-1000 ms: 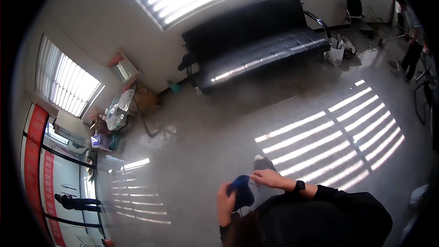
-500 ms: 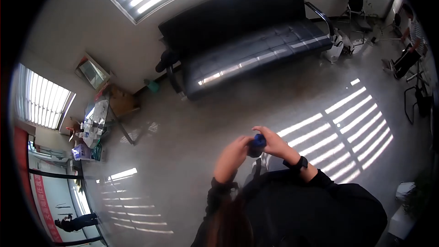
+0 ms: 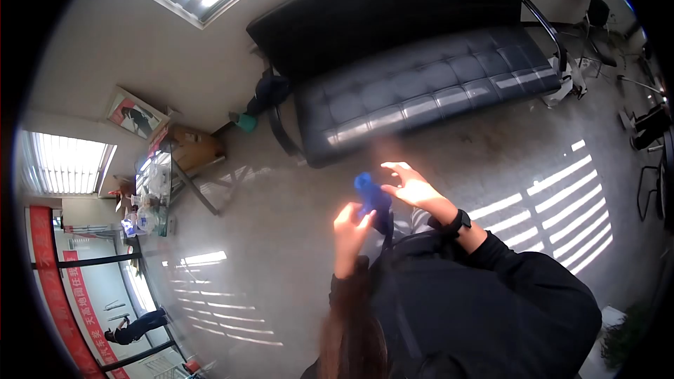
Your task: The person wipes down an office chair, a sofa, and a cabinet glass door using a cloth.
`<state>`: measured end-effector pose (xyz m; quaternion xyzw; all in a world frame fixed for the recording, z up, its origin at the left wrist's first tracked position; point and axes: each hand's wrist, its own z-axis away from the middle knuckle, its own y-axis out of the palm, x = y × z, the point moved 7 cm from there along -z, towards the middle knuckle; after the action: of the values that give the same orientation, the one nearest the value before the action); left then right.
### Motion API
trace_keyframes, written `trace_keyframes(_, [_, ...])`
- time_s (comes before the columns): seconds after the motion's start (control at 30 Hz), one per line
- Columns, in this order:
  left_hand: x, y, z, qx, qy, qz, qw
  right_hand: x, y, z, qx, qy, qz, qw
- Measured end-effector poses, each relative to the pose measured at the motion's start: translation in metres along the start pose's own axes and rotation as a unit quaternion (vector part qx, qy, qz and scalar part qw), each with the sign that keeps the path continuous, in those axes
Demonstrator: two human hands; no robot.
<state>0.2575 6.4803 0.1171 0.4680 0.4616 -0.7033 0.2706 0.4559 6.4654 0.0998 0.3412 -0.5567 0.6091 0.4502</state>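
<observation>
A blue cloth-like item (image 3: 375,196), smeared by motion, is between my hands in front of my body. My left hand (image 3: 351,223) is closed on its left edge, thumb and fingers pinching it. On the other side, my right hand (image 3: 413,186) has its fingers apart, close to the item's upper right; no grip on it shows. A dark watch (image 3: 460,222) is on my right wrist. What the item is exactly, I cannot make out.
A black sofa (image 3: 428,84) stands ahead along the wall. At the left are a glass table (image 3: 189,186) with bags, a cardboard box (image 3: 196,147) and a green bin (image 3: 246,123). A chair (image 3: 597,31) is at the upper right. A person (image 3: 137,328) is beyond the glass.
My right hand has come off the blue item and its fingers have spread. The item, earlier bunched between both hands, now stands up beside my left hand. The view has shifted toward the sofa.
</observation>
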Motion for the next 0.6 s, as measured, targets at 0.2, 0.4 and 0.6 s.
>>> trace_keyframes(0.2, [0.021,-0.014,-0.124,0.044,-0.045,0.096,0.993,0.009,0.045,-0.101,0.275,0.194,-0.323,0.885])
trace_keyframes(0.4, [0.088,-0.018,-0.267,0.226,-0.134,0.159,0.952,-0.080,0.062,-0.241,0.229,0.272,-0.322,0.877])
trace_keyframes(0.6, [0.108,-0.072,-0.438,0.294,-0.087,0.132,0.943,-0.084,0.042,-0.385,0.159,0.285,-0.334,0.884])
